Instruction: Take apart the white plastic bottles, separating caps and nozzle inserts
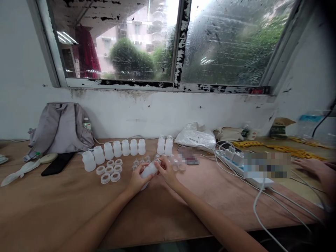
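Observation:
A white translucent bottle [149, 170] is tilted between my two hands above the table. My left hand [137, 180] wraps round its body. The fingers of my right hand [167, 170] are closed at its upper end; the exact part they pinch is too small to tell. Behind to the left stands a row of open white bottles [108, 151]. Several clear rings [105, 177] lie before that row. Small clear nipple-shaped pieces [135, 163] are just behind my hands. Two bottles with clear tops [168, 145] stand farther back. Round clear caps [181, 163] lie right of my right hand.
A grey backpack [61, 126] and a black phone [58, 163] are at the left. Plastic bags [196, 136] rest by the wall. A white power strip [236, 162] with loose cables crosses the right side. Another person's hand [312, 165] is at the far right.

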Demonstrator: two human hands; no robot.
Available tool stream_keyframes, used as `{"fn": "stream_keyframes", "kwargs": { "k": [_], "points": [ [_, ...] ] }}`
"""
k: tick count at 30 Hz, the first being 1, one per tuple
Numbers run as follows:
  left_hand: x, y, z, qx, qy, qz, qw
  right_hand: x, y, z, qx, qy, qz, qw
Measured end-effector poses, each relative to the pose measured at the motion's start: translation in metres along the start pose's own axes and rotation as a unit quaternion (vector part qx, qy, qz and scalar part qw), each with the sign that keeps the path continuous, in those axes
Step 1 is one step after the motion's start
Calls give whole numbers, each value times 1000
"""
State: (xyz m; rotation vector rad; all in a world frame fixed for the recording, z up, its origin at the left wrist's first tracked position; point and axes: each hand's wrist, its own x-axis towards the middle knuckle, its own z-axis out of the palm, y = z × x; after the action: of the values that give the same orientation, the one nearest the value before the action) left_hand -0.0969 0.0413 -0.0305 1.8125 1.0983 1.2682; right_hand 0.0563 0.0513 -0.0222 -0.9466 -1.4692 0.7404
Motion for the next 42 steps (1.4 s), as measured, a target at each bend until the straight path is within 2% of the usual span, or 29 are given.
{"fn": "stream_keyframes", "kwargs": {
  "k": [10, 21, 26, 30, 33, 35, 37, 39, 42],
  "points": [
    [-3, 1, -1, 16, 8, 32, 999, 2, -2, 6, -57, 6, -32, 998],
    [-4, 0, -1, 17, -16, 41, 999, -6, -7, 1, -4, -25, -6, 1000],
    [-3, 0, -9, 102, -11, 90, 991, 1, -24, -12, -66, -69, 14, 995],
    [2, 4, -21, 121, -27, 156, 980, 28, -50, -25, -146, -65, -56, 986],
    [7, 3, -33, 149, 21, 215, 965, 62, -68, -34, -233, -12, -126, 964],
    [12, -2, -44, 198, 43, 239, 950, 86, -73, -36, -300, 26, -183, 936],
    [18, -9, -55, 259, 51, 243, 933, 107, -70, -33, -363, 35, -218, 905],
    [24, -18, -65, 319, 61, 224, 919, 124, -60, -25, -440, 27, -196, 876],
    [33, -34, -79, 395, 84, 159, 901, 144, -38, -11, -547, -9, -122, 828]
  ]
}}
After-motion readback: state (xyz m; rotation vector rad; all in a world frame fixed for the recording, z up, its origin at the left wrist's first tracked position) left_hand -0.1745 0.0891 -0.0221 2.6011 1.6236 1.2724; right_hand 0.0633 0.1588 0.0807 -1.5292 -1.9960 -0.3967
